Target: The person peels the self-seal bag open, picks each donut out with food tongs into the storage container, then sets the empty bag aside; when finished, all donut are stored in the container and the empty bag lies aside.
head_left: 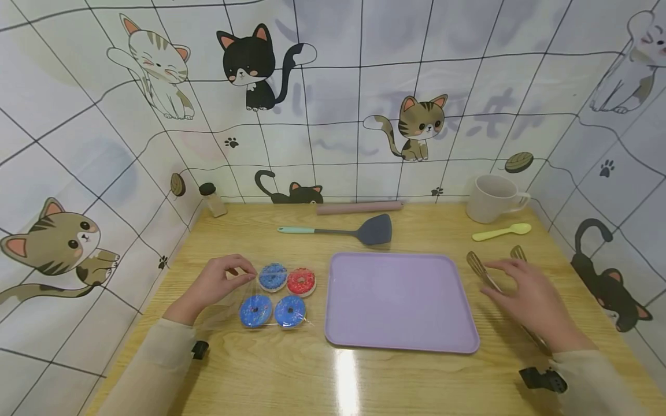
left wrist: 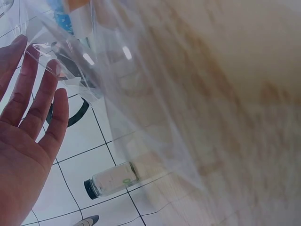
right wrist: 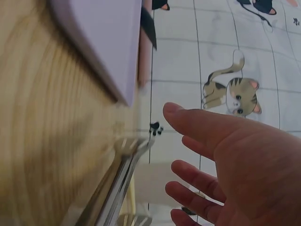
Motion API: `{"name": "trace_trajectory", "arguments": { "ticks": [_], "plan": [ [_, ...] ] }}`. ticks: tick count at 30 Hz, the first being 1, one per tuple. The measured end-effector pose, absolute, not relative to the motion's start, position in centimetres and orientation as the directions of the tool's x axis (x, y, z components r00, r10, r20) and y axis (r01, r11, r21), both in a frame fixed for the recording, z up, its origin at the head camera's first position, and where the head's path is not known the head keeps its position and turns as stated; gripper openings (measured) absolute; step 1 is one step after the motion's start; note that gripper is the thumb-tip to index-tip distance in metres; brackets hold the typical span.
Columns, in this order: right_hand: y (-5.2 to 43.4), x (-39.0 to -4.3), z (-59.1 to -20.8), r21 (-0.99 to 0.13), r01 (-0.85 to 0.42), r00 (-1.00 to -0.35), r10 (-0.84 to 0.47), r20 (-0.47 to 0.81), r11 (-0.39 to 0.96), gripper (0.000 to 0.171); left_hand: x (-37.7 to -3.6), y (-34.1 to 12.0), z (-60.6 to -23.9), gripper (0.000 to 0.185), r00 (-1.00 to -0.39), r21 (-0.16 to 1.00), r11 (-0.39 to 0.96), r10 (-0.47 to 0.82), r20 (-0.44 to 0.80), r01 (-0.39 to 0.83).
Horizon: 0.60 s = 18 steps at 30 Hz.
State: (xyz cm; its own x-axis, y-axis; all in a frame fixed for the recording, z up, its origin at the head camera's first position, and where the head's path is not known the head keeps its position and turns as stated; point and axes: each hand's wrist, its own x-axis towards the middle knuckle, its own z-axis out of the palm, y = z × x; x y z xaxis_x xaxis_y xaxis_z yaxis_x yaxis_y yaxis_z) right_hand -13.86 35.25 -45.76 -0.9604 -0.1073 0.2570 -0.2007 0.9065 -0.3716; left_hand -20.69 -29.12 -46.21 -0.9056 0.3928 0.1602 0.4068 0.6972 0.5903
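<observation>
On the left of the table, a clear plastic bag [head_left: 300, 316] holds several donuts, blue ones [head_left: 255, 311] and a red one [head_left: 301, 282]. My left hand [head_left: 221, 281] pinches the bag's edge between thumb and fingers; the raised film [left wrist: 117, 80] shows in the left wrist view. At the right, metal tongs [head_left: 483, 270] lie with their arms spread, tips away from me. My right hand [head_left: 531, 300] hovers over them, thumb and fingers apart and holding nothing; the tongs [right wrist: 115, 188] are beside the fingers in the right wrist view. Part of the tongs is hidden under the hand.
A purple tray [head_left: 400, 300] lies between the hands. Behind it are a spatula [head_left: 374, 229] and a pink rod [head_left: 359, 208]. A grey mug [head_left: 486, 199] and yellow spoon [head_left: 500, 231] are back right; a black-capped jar [head_left: 213, 201] stands back left, near the cat-print wall covering.
</observation>
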Motion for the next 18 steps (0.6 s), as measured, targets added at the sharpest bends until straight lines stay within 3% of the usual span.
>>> {"name": "trace_trajectory", "arguments": {
  "ticks": [12,18],
  "plan": [
    [40.2,-12.3,-47.3,-0.280,-0.078,-0.984,-0.028,0.179,0.957,0.089,-20.8,-29.2,-46.5,0.005,-0.903,0.585,0.697,0.394,0.171,0.415],
    [41.5,-12.0,-47.9,-0.280,-0.064,-0.991,-0.027,0.134,0.958,0.095,-21.0,-29.1,-46.7,0.005,-0.904,0.578,0.703,0.392,0.172,0.415]
  ]
}}
